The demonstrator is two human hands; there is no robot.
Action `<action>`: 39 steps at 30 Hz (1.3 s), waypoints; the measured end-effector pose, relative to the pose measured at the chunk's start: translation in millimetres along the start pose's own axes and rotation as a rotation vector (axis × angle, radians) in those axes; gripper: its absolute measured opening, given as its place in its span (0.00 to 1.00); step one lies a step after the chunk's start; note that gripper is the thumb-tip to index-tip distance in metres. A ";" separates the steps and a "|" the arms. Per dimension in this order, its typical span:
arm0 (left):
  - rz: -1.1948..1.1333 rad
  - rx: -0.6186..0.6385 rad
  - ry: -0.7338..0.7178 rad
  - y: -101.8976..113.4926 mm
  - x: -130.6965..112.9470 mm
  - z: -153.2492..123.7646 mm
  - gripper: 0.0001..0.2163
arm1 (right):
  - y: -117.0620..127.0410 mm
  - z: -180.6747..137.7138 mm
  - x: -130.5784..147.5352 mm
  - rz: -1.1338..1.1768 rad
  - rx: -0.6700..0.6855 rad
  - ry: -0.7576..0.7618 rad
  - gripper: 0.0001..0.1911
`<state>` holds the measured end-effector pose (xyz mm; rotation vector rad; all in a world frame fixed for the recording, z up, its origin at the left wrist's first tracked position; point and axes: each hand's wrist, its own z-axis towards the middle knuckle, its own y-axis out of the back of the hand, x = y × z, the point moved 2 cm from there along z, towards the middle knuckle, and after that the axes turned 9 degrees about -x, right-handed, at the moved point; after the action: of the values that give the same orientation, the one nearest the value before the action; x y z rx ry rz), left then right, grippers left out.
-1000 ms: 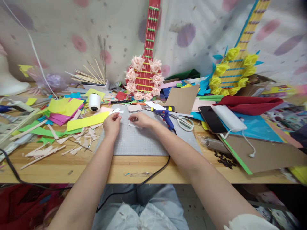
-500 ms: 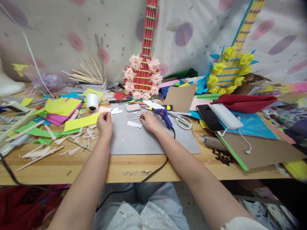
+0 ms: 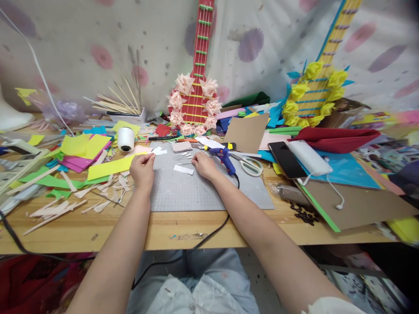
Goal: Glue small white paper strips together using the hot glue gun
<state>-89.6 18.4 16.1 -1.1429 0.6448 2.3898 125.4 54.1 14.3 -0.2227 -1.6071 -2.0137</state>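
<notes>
My left hand (image 3: 142, 169) hovers over the left edge of a grey cutting mat (image 3: 183, 196). Its thumb and fingers are pinched together, and whatever they hold is too small to make out. On the mat rests my right hand (image 3: 203, 165), fingers curled closed at the end of thin metal tweezers (image 3: 185, 163) that point left. Just below the tweezers lies a white paper strip (image 3: 183, 169). Small white paper pieces (image 3: 159, 151) are beside my left fingertips. A blue glue gun (image 3: 225, 159) stands right of my right hand, next to scissors (image 3: 250, 166).
Paper scraps (image 3: 111, 187) and a yellow strip (image 3: 114, 168) cover the left side. A red paper guitar (image 3: 195, 102) and a yellow one (image 3: 314, 98) lean at the back. A phone (image 3: 286, 160), a power bank (image 3: 309, 158) and cardboard (image 3: 356, 205) lie right. A black cord (image 3: 216, 233) crosses the front edge.
My left hand has turned slightly, with its fingertips now reaching a little further right. My right hand stays nearly in place on the mat.
</notes>
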 end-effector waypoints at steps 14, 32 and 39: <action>0.051 -0.031 0.077 -2.1 6.7 -0.3 0.07 | -1.0 -1.0 0.8 -0.009 0.009 0.051 0.05; 0.146 0.066 0.031 -0.3 -7.0 -6.3 0.11 | -2.0 0.4 -11.7 0.336 -0.147 -0.093 0.04; 0.279 0.221 -0.425 -8.4 -31.1 -19.9 0.11 | 1.4 -2.2 -2.7 0.478 -0.183 -0.035 0.05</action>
<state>-55.0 8.9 27.9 -0.4544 0.9340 2.5924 128.8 52.6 13.7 -0.6488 -1.2396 -1.7809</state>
